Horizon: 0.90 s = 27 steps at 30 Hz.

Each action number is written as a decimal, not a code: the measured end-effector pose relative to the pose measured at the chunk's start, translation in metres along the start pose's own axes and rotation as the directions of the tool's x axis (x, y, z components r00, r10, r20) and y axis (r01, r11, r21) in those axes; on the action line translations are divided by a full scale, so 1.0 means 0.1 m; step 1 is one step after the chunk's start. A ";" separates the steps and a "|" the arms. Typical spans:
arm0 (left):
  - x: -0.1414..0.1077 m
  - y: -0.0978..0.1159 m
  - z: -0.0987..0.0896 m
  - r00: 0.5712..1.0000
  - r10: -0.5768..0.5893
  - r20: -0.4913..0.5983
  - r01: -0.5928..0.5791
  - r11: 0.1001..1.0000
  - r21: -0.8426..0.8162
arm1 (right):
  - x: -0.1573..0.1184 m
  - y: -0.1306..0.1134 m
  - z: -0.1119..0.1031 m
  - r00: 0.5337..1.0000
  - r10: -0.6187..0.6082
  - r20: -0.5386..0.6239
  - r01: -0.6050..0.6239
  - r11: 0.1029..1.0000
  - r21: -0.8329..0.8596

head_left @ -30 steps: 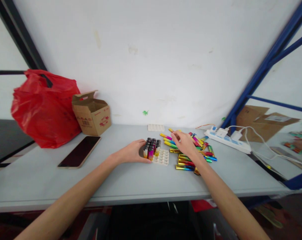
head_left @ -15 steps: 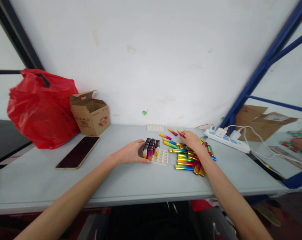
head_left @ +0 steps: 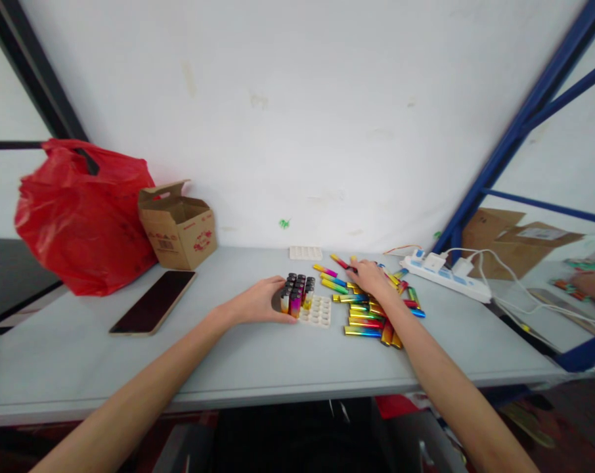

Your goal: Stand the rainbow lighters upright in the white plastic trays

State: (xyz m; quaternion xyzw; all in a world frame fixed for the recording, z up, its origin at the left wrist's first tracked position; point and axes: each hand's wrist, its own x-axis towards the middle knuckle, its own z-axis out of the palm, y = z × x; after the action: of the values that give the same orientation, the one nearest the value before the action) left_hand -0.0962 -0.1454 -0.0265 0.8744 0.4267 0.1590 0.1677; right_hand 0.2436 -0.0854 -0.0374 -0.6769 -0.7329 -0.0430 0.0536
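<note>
Several lighters with black tops stand upright at the left side of a white tray with rows of round holes. My left hand curls round the left side of this group, its thumb at the tray's front corner. At the back of a loose pile of shiny, coloured lighters, my right hand has its fingers closed on a lighter. Its yellow end shows past the fingertips, and the rest is partly hidden. A few more lighters lie between the tray and that hand.
A second white tray lies near the wall. To the left are a phone, an open cardboard box and a red plastic bag. A power strip with white cables is at right. Another person's hand shows beyond the blue frame.
My right hand has shifted slightly left and towards me, and the lighter at its fingertips has turned more upright. My left hand and the tray stay in place.
</note>
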 end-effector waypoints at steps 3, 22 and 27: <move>0.00 -0.01 0.01 1.000 -0.011 -0.002 0.011 1.000 0.010 | 0.03 0.00 0.01 1.000 0.014 -0.005 -0.014 1.000 0.008; -0.03 0.03 -0.03 0.999 0.029 0.015 -0.029 1.000 0.000 | -0.04 -0.21 -0.13 0.964 0.145 -0.221 0.223 0.007 0.975; 0.01 0.00 -0.02 0.999 0.032 0.033 -0.032 0.999 0.000 | -0.17 -0.41 -0.19 0.998 0.037 -0.042 0.050 -0.281 0.958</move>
State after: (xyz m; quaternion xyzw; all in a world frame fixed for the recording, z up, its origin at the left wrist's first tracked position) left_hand -0.0965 -0.1443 -0.0249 0.8837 0.4097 0.1473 0.1721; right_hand 0.2041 -0.1084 -0.0209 -0.3573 -0.4758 0.5420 0.5934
